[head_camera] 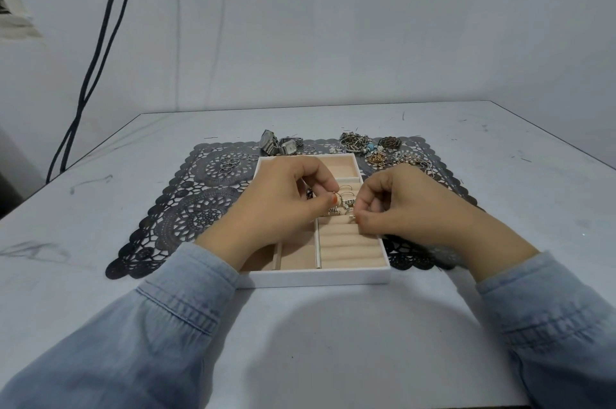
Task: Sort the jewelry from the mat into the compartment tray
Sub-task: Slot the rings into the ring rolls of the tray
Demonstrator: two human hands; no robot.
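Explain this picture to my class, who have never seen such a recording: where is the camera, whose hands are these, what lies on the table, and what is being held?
There is no machine. One camera worn on a person's head looks down at their two bare hands. On the grey table lies a dark lace mat, with a white compartment tray on it. At the mat's far edge are two watches, loose rings and a tangled jewelry pile. Over the tray's padded ring rolls, the left hand pinches a thin ring. The right hand pinches a small metal piece, too small to identify. A few trinkets sit in the rolls.
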